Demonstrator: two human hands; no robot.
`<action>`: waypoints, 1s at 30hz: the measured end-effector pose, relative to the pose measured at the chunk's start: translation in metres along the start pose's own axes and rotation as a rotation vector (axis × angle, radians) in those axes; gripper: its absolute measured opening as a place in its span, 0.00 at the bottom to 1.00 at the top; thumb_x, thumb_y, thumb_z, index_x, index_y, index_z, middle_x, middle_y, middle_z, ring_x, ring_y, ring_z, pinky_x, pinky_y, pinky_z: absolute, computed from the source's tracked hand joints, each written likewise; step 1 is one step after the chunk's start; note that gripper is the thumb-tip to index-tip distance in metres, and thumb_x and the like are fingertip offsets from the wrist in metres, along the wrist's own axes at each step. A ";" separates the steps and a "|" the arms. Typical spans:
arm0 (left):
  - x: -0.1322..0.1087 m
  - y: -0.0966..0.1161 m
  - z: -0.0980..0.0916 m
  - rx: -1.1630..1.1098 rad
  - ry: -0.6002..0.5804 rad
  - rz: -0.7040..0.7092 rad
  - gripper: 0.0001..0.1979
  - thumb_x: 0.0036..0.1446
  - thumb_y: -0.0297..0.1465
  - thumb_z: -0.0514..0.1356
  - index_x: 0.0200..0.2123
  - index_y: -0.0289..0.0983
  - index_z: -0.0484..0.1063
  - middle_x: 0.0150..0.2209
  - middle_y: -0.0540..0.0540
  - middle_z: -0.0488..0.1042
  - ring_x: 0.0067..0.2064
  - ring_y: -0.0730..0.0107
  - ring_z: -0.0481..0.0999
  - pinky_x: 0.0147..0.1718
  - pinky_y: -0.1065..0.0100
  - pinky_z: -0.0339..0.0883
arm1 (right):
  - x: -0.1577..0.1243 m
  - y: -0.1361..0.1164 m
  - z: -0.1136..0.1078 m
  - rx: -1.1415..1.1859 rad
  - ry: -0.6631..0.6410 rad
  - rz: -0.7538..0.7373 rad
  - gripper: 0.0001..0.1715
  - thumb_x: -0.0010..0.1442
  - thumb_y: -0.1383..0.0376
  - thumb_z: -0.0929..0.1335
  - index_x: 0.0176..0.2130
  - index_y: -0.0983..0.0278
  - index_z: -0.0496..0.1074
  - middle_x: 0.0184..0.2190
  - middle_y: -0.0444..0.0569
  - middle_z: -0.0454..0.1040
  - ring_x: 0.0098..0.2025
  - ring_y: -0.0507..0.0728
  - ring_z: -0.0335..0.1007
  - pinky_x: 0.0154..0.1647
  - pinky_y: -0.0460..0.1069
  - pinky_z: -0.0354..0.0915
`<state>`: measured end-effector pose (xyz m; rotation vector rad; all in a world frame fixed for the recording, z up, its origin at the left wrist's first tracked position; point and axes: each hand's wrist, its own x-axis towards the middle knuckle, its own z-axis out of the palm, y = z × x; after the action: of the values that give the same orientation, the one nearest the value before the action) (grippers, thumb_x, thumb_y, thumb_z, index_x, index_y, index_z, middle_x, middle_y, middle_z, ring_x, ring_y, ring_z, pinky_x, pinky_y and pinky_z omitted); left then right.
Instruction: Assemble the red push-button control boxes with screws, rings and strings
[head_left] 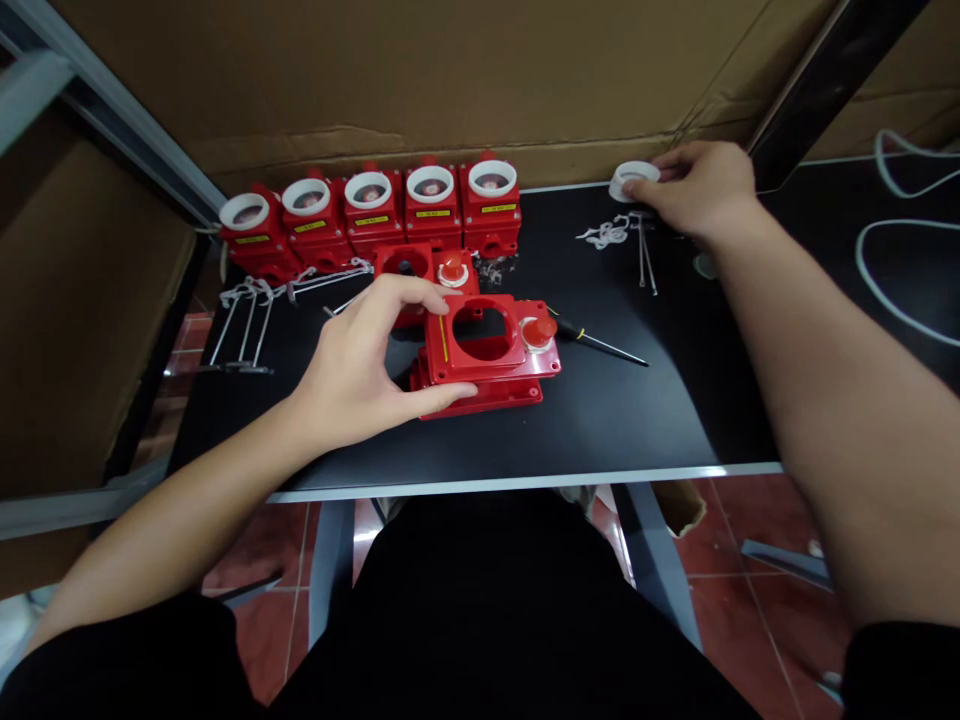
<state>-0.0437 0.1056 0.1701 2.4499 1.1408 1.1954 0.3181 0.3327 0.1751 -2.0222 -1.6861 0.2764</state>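
My left hand [367,365] grips a red cover plate [442,350] with a large round hole and a red knob [538,331] at its right end. The cover is tilted over another red housing part [502,396] near the front middle of the table. At the back right, my right hand [694,185] pinches a white ring [634,180] between thumb and fingers. Behind the held cover lies a second red cover [405,262] with its own knob [453,268].
Several red boxes with white rings [369,215] line the cardboard wall. Metal rods [244,325] lie at left, a screwdriver [611,348] right of the cover. White strips [609,233] and thin rods [645,255] sit below the ring; a white cable [892,275] is far right.
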 end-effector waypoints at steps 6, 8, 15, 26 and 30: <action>0.001 -0.001 0.001 0.019 0.010 0.027 0.33 0.67 0.50 0.84 0.64 0.49 0.75 0.59 0.45 0.89 0.58 0.48 0.94 0.56 0.53 0.94 | 0.001 0.003 0.001 -0.030 -0.002 -0.035 0.31 0.74 0.61 0.84 0.67 0.80 0.89 0.60 0.69 0.91 0.58 0.58 0.89 0.56 0.54 0.70; 0.001 -0.001 0.001 0.033 0.014 0.050 0.32 0.67 0.48 0.85 0.64 0.48 0.75 0.59 0.44 0.89 0.57 0.49 0.94 0.56 0.54 0.94 | 0.001 0.002 0.001 -0.043 -0.011 -0.043 0.31 0.75 0.61 0.83 0.67 0.79 0.88 0.60 0.69 0.91 0.60 0.59 0.89 0.57 0.55 0.70; 0.001 -0.001 0.000 0.010 0.001 0.033 0.35 0.65 0.47 0.86 0.65 0.49 0.74 0.60 0.45 0.88 0.59 0.48 0.94 0.55 0.54 0.93 | -0.002 -0.004 0.000 -0.072 -0.004 -0.040 0.35 0.73 0.59 0.83 0.67 0.81 0.87 0.60 0.69 0.91 0.62 0.60 0.90 0.59 0.55 0.71; 0.000 -0.002 -0.001 0.032 0.006 0.036 0.35 0.65 0.46 0.86 0.65 0.48 0.74 0.62 0.44 0.89 0.60 0.48 0.94 0.57 0.53 0.94 | -0.005 -0.009 -0.011 -0.077 -0.043 0.048 0.34 0.75 0.61 0.82 0.69 0.81 0.85 0.64 0.67 0.90 0.66 0.61 0.88 0.62 0.55 0.72; -0.001 -0.007 -0.001 0.020 -0.002 -0.001 0.34 0.66 0.47 0.85 0.66 0.49 0.74 0.64 0.44 0.88 0.61 0.48 0.93 0.57 0.50 0.95 | -0.015 -0.009 -0.032 -0.047 0.001 -0.017 0.24 0.82 0.69 0.77 0.70 0.78 0.86 0.65 0.69 0.90 0.64 0.59 0.89 0.65 0.53 0.73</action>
<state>-0.0489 0.1100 0.1671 2.4639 1.1593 1.1865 0.3215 0.3121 0.2052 -2.0404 -1.7241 0.2316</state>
